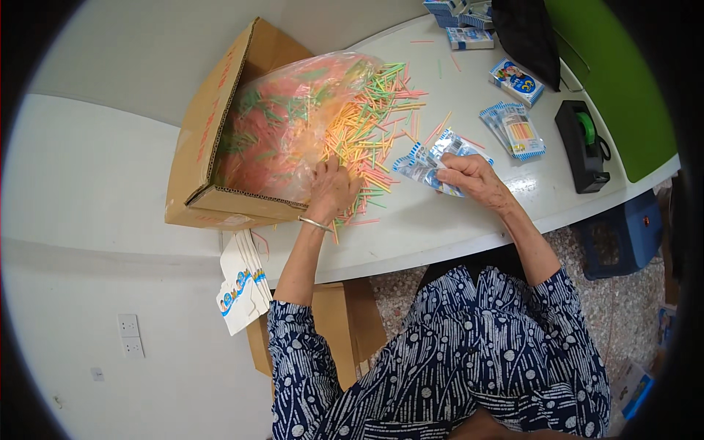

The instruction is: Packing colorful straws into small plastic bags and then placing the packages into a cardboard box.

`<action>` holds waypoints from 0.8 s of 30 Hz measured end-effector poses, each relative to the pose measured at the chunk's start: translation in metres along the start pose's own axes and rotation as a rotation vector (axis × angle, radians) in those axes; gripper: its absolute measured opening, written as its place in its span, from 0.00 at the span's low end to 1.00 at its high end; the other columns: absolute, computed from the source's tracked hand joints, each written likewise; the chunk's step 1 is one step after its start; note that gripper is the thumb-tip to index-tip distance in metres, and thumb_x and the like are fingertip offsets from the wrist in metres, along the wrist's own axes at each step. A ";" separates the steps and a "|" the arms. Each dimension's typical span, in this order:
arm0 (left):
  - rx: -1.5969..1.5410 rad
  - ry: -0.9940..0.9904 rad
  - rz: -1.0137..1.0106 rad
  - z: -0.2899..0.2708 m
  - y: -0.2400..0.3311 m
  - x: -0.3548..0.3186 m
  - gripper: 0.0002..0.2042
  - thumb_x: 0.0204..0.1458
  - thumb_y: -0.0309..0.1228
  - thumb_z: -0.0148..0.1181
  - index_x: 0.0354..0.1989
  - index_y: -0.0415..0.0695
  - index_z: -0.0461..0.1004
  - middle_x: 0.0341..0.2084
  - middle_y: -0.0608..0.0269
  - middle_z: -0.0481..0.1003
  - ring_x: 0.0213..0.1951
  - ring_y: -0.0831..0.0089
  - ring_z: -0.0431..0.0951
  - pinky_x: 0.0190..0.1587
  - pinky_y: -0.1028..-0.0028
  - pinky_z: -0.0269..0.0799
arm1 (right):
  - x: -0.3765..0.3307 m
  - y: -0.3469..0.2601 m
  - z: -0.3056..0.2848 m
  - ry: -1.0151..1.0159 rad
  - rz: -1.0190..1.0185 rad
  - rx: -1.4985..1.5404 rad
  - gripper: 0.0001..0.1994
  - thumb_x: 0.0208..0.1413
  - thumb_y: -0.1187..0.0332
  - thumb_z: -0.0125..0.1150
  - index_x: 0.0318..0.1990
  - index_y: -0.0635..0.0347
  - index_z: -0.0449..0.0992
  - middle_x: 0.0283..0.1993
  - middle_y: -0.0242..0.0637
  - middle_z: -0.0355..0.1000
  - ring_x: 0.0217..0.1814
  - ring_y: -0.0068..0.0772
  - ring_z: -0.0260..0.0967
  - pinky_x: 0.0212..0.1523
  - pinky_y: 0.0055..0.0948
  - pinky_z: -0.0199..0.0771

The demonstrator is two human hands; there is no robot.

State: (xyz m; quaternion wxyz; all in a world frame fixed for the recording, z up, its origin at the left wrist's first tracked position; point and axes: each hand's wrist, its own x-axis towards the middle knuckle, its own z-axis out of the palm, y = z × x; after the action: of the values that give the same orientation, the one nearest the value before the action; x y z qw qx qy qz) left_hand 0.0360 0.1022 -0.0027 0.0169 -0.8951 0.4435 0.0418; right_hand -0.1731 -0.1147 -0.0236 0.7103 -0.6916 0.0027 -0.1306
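My left hand (334, 192) reaches into a heap of thin pink, green, yellow and orange sticks (359, 136) at the mouth of a tipped cardboard box (196, 147). Its fingers are bent but apart, touching the sticks and the edge of a clear plastic bag (282, 125) that lines the box. Whether a stick is between them is hidden. Over the table, my right hand (475, 180) pinches a blue-and-white plastic pouch (429, 167) between thumb and fingers. The pouch lies to the right of the heap, its contents not visible.
On the white table (433, 235) are filled pouches (517, 130), a small printed pack (517, 81), stacked packs (469, 37), a black bag (526, 40) and a black tape dispenser (583, 147). Folded white cartons (246, 286) hang by the near-left edge. A blue stool (623, 235) stands at right.
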 end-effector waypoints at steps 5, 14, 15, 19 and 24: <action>0.111 0.007 0.003 0.003 0.003 0.002 0.24 0.44 0.46 0.57 0.31 0.31 0.74 0.45 0.51 0.62 0.48 0.52 0.61 0.50 0.53 0.58 | 0.001 0.000 0.000 0.006 -0.046 0.012 0.15 0.57 0.66 0.54 0.20 0.63 0.64 0.21 0.23 0.53 0.27 0.16 0.49 0.29 0.21 0.52; 0.196 0.181 0.089 0.014 0.011 0.007 0.14 0.43 0.32 0.56 0.27 0.29 0.73 0.39 0.48 0.62 0.44 0.52 0.62 0.46 0.58 0.65 | 0.003 0.014 -0.002 0.063 -0.015 0.003 0.14 0.58 0.64 0.55 0.25 0.64 0.71 0.21 0.22 0.57 0.27 0.14 0.52 0.28 0.19 0.53; 0.205 0.246 0.075 0.019 0.012 0.008 0.13 0.42 0.31 0.56 0.28 0.30 0.72 0.40 0.48 0.62 0.44 0.53 0.62 0.46 0.58 0.62 | 0.004 0.013 -0.001 0.076 -0.024 0.006 0.14 0.58 0.63 0.55 0.25 0.64 0.72 0.21 0.22 0.58 0.27 0.14 0.52 0.28 0.19 0.53; 0.267 0.366 0.031 0.031 0.013 0.014 0.10 0.44 0.29 0.55 0.28 0.33 0.70 0.38 0.49 0.63 0.43 0.53 0.62 0.46 0.58 0.60 | 0.004 0.017 -0.003 0.092 -0.002 0.010 0.14 0.58 0.63 0.55 0.25 0.63 0.73 0.21 0.21 0.58 0.26 0.12 0.51 0.27 0.18 0.52; 0.094 0.410 0.041 0.034 -0.011 0.021 0.11 0.49 0.30 0.54 0.32 0.32 0.69 0.36 0.46 0.66 0.42 0.50 0.63 0.46 0.57 0.60 | 0.010 0.018 0.004 0.141 0.011 0.063 0.13 0.59 0.63 0.53 0.29 0.62 0.75 0.24 0.24 0.64 0.27 0.13 0.55 0.30 0.18 0.54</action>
State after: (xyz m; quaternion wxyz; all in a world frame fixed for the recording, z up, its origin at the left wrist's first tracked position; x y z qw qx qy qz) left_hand 0.0549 0.0944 -0.0383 -0.0329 -0.8739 0.4574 -0.1614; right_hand -0.1599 -0.1129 -0.0390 0.7303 -0.6581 0.0526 -0.1753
